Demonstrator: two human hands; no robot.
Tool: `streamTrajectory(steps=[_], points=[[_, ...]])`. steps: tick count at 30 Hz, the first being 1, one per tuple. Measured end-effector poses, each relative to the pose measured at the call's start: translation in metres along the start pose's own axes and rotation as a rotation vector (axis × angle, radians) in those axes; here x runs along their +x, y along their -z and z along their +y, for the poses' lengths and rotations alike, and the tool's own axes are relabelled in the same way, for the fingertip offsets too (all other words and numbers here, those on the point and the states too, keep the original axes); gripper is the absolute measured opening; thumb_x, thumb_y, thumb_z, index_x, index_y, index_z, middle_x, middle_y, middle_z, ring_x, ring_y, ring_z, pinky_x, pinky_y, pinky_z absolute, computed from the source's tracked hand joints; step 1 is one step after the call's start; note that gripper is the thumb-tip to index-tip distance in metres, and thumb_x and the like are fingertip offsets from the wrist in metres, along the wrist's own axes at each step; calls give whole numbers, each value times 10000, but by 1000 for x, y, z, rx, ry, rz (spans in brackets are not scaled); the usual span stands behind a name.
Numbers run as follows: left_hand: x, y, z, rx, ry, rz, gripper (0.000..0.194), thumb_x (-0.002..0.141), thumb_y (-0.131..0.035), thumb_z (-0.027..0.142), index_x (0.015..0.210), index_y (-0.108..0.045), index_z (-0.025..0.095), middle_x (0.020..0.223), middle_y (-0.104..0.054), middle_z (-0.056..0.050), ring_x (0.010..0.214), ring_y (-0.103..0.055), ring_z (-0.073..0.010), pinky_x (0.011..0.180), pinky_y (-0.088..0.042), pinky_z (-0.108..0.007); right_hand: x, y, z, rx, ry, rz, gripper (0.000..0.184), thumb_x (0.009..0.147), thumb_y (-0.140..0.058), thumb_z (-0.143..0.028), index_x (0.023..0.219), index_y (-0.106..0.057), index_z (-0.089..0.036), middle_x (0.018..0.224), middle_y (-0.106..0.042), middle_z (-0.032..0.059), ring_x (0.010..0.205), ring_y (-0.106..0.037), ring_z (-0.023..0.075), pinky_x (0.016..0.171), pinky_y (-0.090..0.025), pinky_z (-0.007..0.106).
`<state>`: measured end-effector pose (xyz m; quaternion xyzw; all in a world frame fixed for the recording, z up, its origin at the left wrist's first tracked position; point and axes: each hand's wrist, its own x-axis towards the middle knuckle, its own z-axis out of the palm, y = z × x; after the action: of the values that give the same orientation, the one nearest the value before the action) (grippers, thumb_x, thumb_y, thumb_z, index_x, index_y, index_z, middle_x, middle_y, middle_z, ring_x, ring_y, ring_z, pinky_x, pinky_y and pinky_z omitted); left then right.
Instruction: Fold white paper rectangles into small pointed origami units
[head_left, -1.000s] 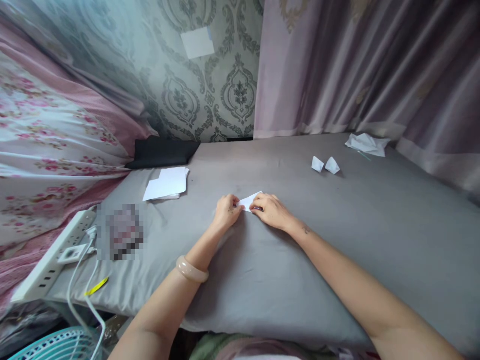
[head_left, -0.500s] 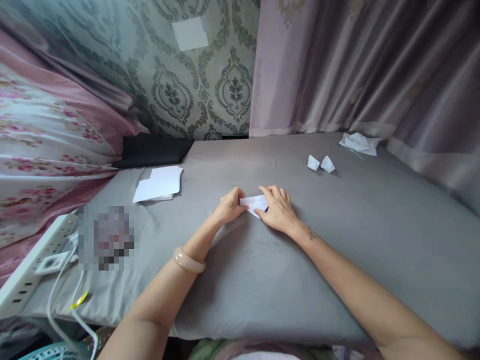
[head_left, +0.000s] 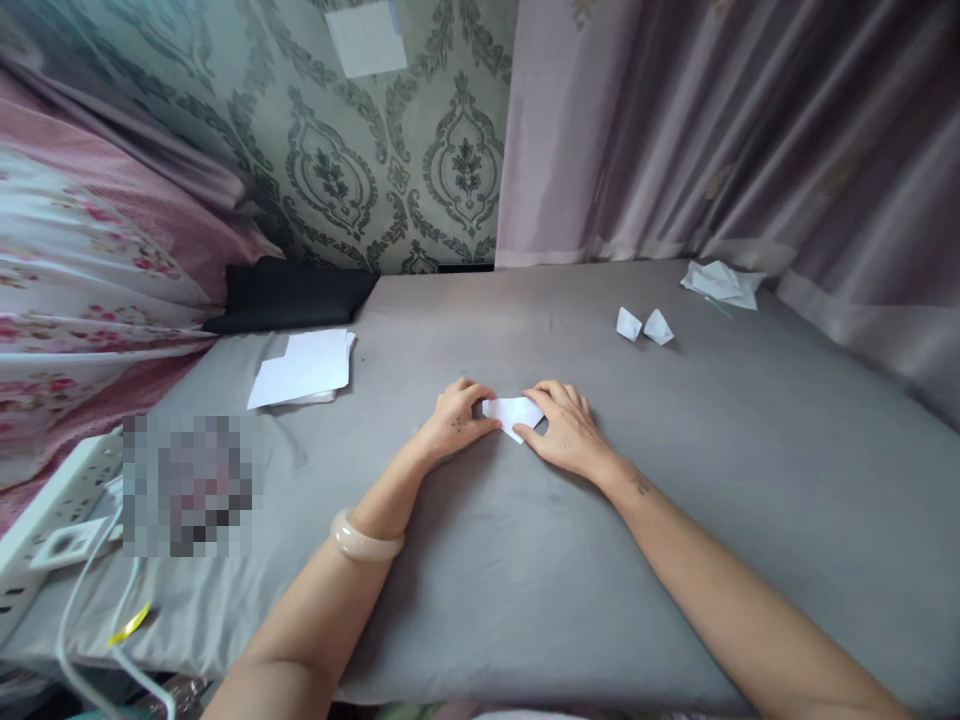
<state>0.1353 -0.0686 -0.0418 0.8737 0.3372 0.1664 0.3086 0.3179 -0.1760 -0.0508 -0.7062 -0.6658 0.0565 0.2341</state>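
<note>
"Left hand and right hand each pinch an end of my paper; it sits between them, over the cloth."

"How best to hold it?"

"Lightly, I'd judge; even pressure at both ends should prevent buckling."

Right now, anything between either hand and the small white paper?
Nothing visible. The left hand and right hand hold the small white paper between them. The paper stack and the folded piece nearest lie well aside.
</note>
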Motion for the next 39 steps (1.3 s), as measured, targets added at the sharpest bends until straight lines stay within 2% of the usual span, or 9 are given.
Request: streamTrajectory(steps=[15,20,22,25,27,30,32,35,39], points=[[0,-1,9,0,-10,45,185,780,-661,278,924,-565,209,975,-561,-36,940,-529,-205,865,-383,-369,-2,3,-3,50,103,117,359,756,-688,-301,1083,-554,-237,1201,-569,78,1108,-503,269,916,-390,411],[-1,-1,12,2,4,4,129,803,-623,242,894,-536,213,909,-599,-10,900,-543,-197,869,-360,-381,-1,3,-2,62,112,115,344,764,-679,-309,1081,-561,-241,1196,-571,81,1110,-503,271,919,-384,415],[-1,-1,12,21,-1,18,177,802,-628,247,957,-547,219,974,-602,-28,944,-538,-210,883,-360,-388,-1,4,-3,63,130,112,312,774,-674,-310,1060,-570,-239,1190,-572,82,1113,-502,266,929,-377,413],[-2,-1,12,70,-59,49,387,806,-639,259,1177,-528,252,1223,-535,-76,1112,-468,-254,927,-346,-413,-1,5,-3,57,154,111,278,786,-669,-307,1039,-576,-238,1189,-570,84,1130,-496,260,950,-364,411],[-2,-1,12,96,-91,25,391,828,-621,261,1210,-540,273,1275,-519,-75,1145,-435,-265,939,-336,-424,0,5,-3,49,158,109,273,785,-671,-302,1035,-578,-242,1176,-575,78,1119,-500,255,944,-363,406],[0,-3,13,129,-81,-24,242,854,-593,263,1094,-630,267,1154,-585,-63,1065,-454,-254,922,-336,-423,3,5,-2,46,159,83,260,777,-682,-303,1013,-590,-247,1116,-597,59,1060,-516,241,915,-366,395],[2,-6,13,159,-65,-1,198,849,-603,270,1039,-657,258,1130,-573,-66,1041,-448,-252,911,-339,-419,6,5,1,44,150,71,243,765,-697,-320,980,-609,-250,1087,-606,45,1039,-514,235,914,-357,395],[4,-9,13,203,-57,65,159,825,-631,275,977,-667,244,1179,-517,-73,1067,-422,-260,905,-339,-416,12,4,7,54,124,51,212,750,-718,-356,924,-649,-256,1097,-605,31,1057,-494,237,926,-339,401],[5,-10,12,201,-41,27,106,840,-612,275,927,-661,243,1086,-590,-54,1037,-435,-256,871,-327,-410,18,4,18,105,90,3,79,814,-664,-333,850,-686,-266,1047,-625,12,1030,-498,220,911,-329,399]])
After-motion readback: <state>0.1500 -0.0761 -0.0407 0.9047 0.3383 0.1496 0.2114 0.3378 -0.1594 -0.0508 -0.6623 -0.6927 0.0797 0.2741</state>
